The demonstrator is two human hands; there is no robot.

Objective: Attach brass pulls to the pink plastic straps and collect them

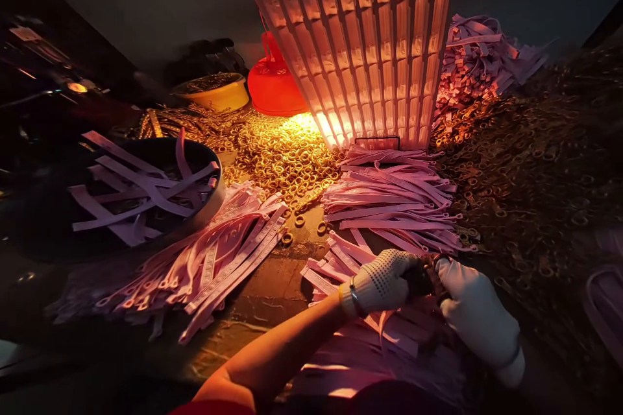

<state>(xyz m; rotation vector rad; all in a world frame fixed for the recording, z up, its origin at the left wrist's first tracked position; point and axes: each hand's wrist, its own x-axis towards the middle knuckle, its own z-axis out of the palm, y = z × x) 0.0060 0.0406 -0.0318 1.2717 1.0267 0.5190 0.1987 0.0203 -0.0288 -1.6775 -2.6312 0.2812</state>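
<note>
My left hand (pixel 382 280), in a white dotted glove with a band at the wrist, has its fingers closed and meets my right hand (pixel 474 311). The right hand wears a white glove, its fingers also curled in. Between them the fingertips are dark, and whatever they pinch is too small and shaded to make out. Beneath both hands lies a spread of pink straps (pixel 350 350). Just beyond them sits a neat bundle of pink straps (pixel 389 198), many with a looped end. Some straps close to the right hand are lost in shadow.
A red lamp (pixel 277 84) lights a heap of brass rings (pixel 287 155). Beside it leans a ribbed translucent panel (pixel 363 45). Left are a dark bowl (pixel 217 191) of straps, another strap pile (pixel 228 246) and a yellow tub (pixel 221 96). Dim metal hooks (pixel 530 188) heap up right.
</note>
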